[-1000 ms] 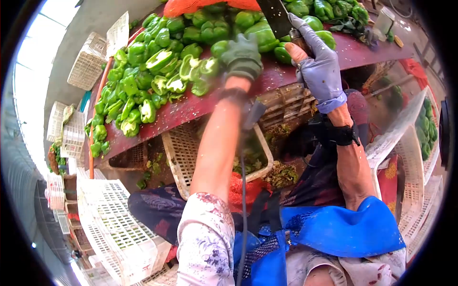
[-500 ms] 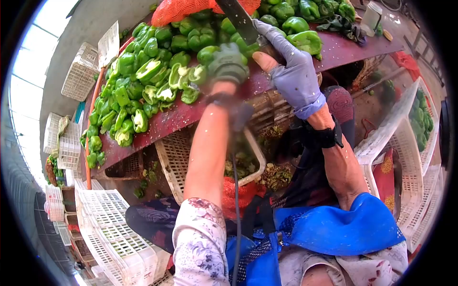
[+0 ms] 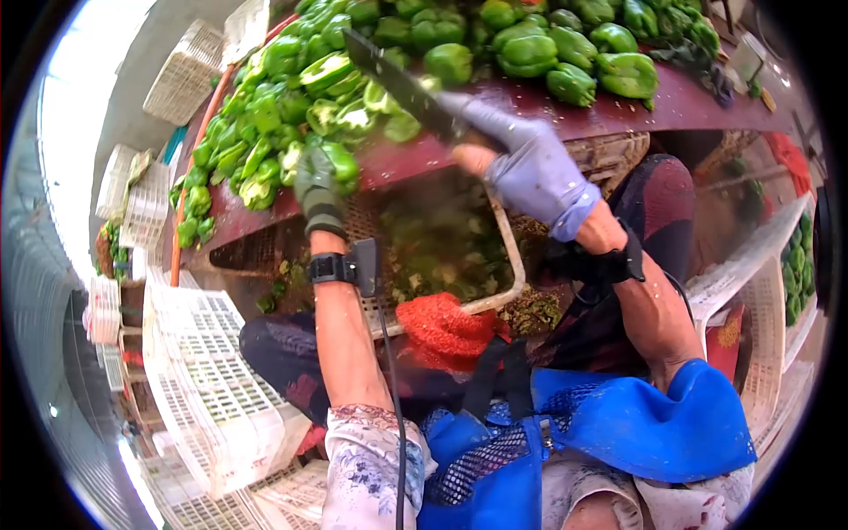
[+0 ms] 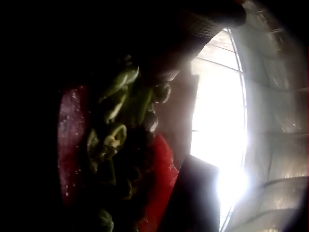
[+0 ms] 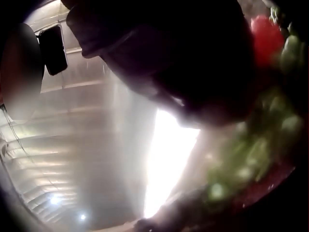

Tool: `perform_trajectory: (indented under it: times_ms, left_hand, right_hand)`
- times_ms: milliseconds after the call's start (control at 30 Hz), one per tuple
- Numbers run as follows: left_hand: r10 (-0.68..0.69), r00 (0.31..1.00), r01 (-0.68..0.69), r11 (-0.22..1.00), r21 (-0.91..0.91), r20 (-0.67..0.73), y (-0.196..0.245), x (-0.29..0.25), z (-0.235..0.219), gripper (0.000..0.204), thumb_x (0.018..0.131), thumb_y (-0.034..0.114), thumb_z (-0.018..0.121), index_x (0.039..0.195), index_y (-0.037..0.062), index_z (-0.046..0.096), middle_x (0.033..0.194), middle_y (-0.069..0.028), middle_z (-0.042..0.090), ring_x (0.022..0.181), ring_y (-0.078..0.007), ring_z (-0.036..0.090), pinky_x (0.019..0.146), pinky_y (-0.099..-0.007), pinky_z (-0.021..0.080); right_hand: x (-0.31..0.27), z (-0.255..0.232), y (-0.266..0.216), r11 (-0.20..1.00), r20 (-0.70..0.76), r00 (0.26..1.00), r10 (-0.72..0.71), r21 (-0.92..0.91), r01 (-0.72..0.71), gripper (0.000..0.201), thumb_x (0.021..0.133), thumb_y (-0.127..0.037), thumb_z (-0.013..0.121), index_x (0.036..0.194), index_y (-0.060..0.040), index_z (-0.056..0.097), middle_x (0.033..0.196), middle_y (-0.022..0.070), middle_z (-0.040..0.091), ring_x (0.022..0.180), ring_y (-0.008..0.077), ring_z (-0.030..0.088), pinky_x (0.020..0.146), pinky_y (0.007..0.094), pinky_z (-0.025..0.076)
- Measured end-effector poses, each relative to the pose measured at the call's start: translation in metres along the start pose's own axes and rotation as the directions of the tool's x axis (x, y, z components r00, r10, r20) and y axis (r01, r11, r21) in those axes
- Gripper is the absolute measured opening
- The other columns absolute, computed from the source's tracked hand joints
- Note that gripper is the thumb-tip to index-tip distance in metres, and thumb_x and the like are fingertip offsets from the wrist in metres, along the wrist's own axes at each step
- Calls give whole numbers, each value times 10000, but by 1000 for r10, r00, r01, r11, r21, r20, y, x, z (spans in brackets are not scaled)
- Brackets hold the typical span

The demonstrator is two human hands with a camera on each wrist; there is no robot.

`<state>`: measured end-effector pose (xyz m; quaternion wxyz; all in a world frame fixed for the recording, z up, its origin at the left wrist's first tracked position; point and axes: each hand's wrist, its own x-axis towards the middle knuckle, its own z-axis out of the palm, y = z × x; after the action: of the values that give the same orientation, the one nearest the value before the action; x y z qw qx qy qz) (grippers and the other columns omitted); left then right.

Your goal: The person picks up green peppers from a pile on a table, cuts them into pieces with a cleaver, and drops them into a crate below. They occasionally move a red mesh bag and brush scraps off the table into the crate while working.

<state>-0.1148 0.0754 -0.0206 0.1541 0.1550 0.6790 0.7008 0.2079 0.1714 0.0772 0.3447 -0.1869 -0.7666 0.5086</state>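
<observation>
My left hand [image 3: 318,194], in a dark green glove, grips a whole green bell pepper [image 3: 340,166] at the front edge of the dark red table [image 3: 495,168]. In a purple glove, my right hand [image 3: 541,163] holds a broad-bladed knife [image 3: 402,88] by its handle. Its blade slants up and left over the peppers. Left of the blade lies a heap of cut bell peppers [image 3: 265,115], some showing pale insides. Several whole bell peppers [image 3: 527,55] sit at the back of the table. Both wrist views are dark, with the left one showing cut peppers [image 4: 113,140].
Below the table edge stands a white plastic crate [image 3: 517,256] with green scraps in it and red netting [image 3: 442,331] at its near rim. White crates [image 3: 212,380] are stacked at the left. More crates [image 3: 764,327] stand at the right, with peppers [image 3: 799,256] behind.
My left hand has come from the middle of the pepper pile down and left to the table edge, now with a pepper. My right hand has lowered, and the knife blade points farther left.
</observation>
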Motion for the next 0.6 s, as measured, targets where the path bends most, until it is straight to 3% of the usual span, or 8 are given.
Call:
perform_trajectory:
  times_ms: [33, 67, 133, 167, 267, 433, 533, 600]
  left_hand:
    - [159, 987, -158, 986, 49, -10, -20, 6, -9, 363, 971, 325, 614, 1247, 92, 580, 1117, -89, 633, 952, -220, 605, 711, -364, 560]
    - [312, 950, -310, 945, 99, -8, -33, 13, -13, 356, 1016, 285, 541, 1277, 45, 579, 1100, -81, 642, 937, -176, 589, 763, -302, 530]
    - [312, 940, -322, 945, 52, 141, -26, 9, -16, 342, 1015, 283, 553, 1278, 65, 568, 1125, -72, 634, 907, -180, 614, 815, -317, 531]
    - [247, 966, -246, 969, -18, 82, -23, 1, -12, 345, 1008, 286, 560, 1261, 52, 575, 1083, -65, 643, 881, -172, 611, 786, -325, 533]
    - [260, 964, -261, 965, 31, 50, -29, -5, -7, 262, 986, 193, 573, 1196, 39, 605, 948, -6, 607, 804, -123, 540, 716, -296, 487]
    - [229, 973, -228, 971, 68, -19, -31, -11, 2, 244, 980, 158, 559, 1179, 30, 616, 915, 16, 597, 782, -105, 513, 708, -279, 472]
    - [363, 932, -353, 898, 264, 10, -38, 3, -2, 263, 979, 169, 558, 1193, 25, 612, 925, 5, 610, 786, -107, 522, 714, -275, 473]
    - [306, 952, -301, 939, 167, -3, -35, -4, 1, 288, 965, 172, 562, 1199, 12, 613, 946, -20, 633, 797, -116, 547, 727, -274, 479]
  right_hand:
    - [-1, 16, 10, 997, -24, 997, -78, -29, 77, 489, 903, -112, 670, 1377, -76, 556, 936, 193, 693, 832, 216, 667, 785, 339, 534]
    - [0, 27, 11, 999, 44, 998, -52, 0, 52, 487, 901, -118, 673, 1371, -69, 557, 1029, 225, 698, 900, 268, 692, 822, 345, 532]
    - [3, 50, 20, 979, 39, 981, -188, -67, 191, 490, 898, -123, 673, 1369, -63, 554, 1126, 250, 679, 992, 310, 694, 866, 355, 525]
    - [3, 54, 17, 992, 113, 989, -93, -74, 102, 534, 880, -118, 701, 1386, -72, 538, 1237, 217, 650, 1080, 276, 682, 904, 342, 514]
    - [7, 70, 13, 995, 129, 989, -71, -65, 80, 491, 895, -129, 666, 1365, -47, 551, 1177, 272, 645, 1040, 342, 682, 892, 362, 521]
    - [18, 79, 17, 978, 131, 982, -139, -138, 157, 499, 904, -110, 662, 1386, -71, 539, 1227, 241, 639, 1062, 286, 684, 914, 345, 518]
    - [26, 75, -7, 990, 120, 990, -77, -110, 90, 509, 913, -93, 647, 1406, -85, 524, 1291, 227, 614, 1104, 245, 671, 951, 326, 509]
    - [31, 80, -7, 987, 138, 989, -46, -146, 66, 510, 921, -92, 627, 1418, -96, 513, 1295, 225, 612, 1100, 234, 673, 947, 318, 517]
